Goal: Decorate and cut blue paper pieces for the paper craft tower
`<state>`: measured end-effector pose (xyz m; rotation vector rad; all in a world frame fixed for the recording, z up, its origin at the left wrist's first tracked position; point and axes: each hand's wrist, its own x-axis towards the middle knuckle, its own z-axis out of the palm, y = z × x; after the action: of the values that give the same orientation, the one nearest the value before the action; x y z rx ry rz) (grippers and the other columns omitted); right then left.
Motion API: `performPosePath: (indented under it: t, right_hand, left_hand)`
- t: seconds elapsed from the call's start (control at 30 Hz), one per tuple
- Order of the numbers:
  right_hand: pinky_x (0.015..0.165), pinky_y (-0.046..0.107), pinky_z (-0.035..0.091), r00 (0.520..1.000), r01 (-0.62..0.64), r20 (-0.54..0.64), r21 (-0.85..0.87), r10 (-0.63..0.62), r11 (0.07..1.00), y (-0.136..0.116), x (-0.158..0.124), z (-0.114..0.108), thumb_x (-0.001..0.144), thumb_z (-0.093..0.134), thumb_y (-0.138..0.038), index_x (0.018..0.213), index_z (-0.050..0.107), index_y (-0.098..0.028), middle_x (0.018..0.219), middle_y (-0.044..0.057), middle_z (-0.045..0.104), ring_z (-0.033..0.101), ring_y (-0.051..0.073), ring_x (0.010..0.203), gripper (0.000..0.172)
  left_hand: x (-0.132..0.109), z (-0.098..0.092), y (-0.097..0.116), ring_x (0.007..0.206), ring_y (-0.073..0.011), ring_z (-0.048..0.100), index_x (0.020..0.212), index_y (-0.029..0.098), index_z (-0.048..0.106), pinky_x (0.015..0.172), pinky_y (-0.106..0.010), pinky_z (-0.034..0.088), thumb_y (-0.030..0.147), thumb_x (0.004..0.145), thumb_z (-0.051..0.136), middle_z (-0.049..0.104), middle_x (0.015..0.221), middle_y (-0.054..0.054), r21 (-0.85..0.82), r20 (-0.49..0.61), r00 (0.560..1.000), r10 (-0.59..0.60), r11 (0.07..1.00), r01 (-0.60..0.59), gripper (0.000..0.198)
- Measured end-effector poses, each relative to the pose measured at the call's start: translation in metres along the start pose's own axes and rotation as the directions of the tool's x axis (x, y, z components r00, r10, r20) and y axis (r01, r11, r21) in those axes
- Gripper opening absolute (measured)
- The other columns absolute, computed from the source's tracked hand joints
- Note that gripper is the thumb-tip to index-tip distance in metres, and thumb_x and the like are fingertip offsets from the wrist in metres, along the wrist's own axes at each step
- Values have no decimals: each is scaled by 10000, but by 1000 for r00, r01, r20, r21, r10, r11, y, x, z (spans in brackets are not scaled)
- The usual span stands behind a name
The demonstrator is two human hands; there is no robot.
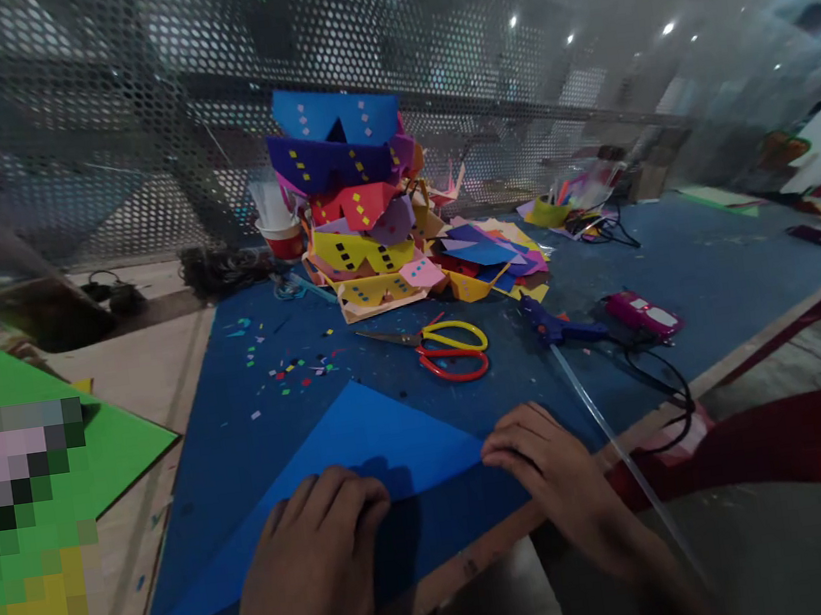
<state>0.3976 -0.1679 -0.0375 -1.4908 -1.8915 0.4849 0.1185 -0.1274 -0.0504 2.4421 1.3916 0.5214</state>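
Observation:
A sheet of blue paper [390,441] lies folded to a triangle on the blue tabletop, its point facing away from me. My left hand [303,554] rests over its near edge, fingers curled and pressed together on the paper; the thumb side faces right. At the paper's right corner, my right hand [548,461] pinches the tip between thumb and fingers. Beyond the paper lie scissors [453,347] with one yellow and one red handle, blades pointing left. A blue glue gun [560,323] with a long clear glue stick [607,423] lies to the right of them.
Colourful paper masks [364,248] stand stacked at the back, beside a pile of coloured paper [494,251]. Tiny paper bits [297,368] are scattered at left. A pink phone-like object [642,314] sits right of the glue gun. Green paper [116,427] lies far left; a perforated metal screen [150,110] rises behind.

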Motion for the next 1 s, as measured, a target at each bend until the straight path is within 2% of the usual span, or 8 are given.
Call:
performPosePath:
  t: [0.13, 0.23, 0.4, 0.57, 0.73, 0.8, 0.87, 1.0]
  right_hand:
    - [863, 395, 462, 998, 60, -27, -114, -64, 992, -1, 0, -3, 1016, 648, -193, 962, 707, -238, 979, 30, 689, 602, 228, 990, 92]
    - [899, 424, 424, 992, 109, -42, -187, -118, 976, -16, 2, 2, 976, 721, -241, 1042, 720, -256, 1022, 32, 703, 593, 253, 1045, 68]
    - [900, 393, 444, 984, 166, 78, -80, -160, 983, -49, 14, 34, 980, 717, -250, 1105, 684, -243, 1077, 22, 710, 600, 221, 1023, 129]
    - [867, 374, 456, 983, 151, 110, -61, -144, 987, -53, 24, 50, 1006, 666, -185, 970, 675, -215, 1016, 16, 694, 584, 206, 974, 49]
    - [829, 365, 461, 986, 118, 119, -4, -117, 993, -50, 26, 47, 998, 675, -172, 929, 670, -215, 990, 13, 686, 580, 200, 939, 82]
    - [827, 366, 460, 985, 115, 125, 8, -115, 993, -51, 27, 46, 998, 676, -174, 922, 670, -217, 979, 8, 688, 581, 199, 935, 88]
    - [828, 366, 457, 985, 111, 134, 17, -113, 994, -51, 28, 46, 995, 682, -183, 916, 671, -220, 975, 5, 693, 582, 200, 935, 88]
    - [834, 367, 454, 985, 109, 129, 29, -112, 994, -50, 28, 47, 986, 695, -178, 918, 671, -222, 972, 0, 697, 585, 196, 931, 85]
  left_hand:
    - [1, 1, 0, 932, -263, 670, 979, 282, 719, 808, -416, 456, 296, 1030, 494, 742, 1026, -32, -7, 4, 1000, -6, 1000, 6, 230]
    - [1, 2, -2, 924, -260, 669, 966, 279, 721, 794, -407, 455, 277, 1028, 495, 741, 1011, -27, -7, 13, 1000, 8, 1000, -8, 234]
    - [1, 4, -1, 915, -259, 668, 1003, 264, 724, 798, -401, 475, 212, 1005, 494, 745, 1009, -36, 14, -24, 999, 28, 1000, -28, 235]
    - [-5, -2, -3, 876, -236, 696, 986, 258, 739, 778, -377, 504, 202, 1013, 468, 762, 985, -37, 8, -103, 992, 78, 997, -78, 278]
    - [-31, -17, -32, 922, -237, 717, 1007, 315, 752, 792, -375, 540, 347, 1039, 492, 775, 1021, -17, 74, -122, 990, 69, 995, -60, 264]
    - [-44, -21, -47, 961, -246, 712, 1008, 336, 761, 810, -377, 556, 375, 1038, 484, 782, 1029, -7, 107, -99, 988, 116, 989, -105, 281]
    - [-56, -24, -60, 994, -253, 700, 1010, 338, 766, 879, -401, 558, 363, 1056, 437, 779, 1030, -12, 138, -157, 982, 106, 987, -85, 333]
    - [-65, -27, -71, 981, -236, 707, 1081, 365, 762, 899, -378, 579, 345, 1037, 481, 786, 1043, 10, 167, -148, 969, 199, 970, -174, 286]
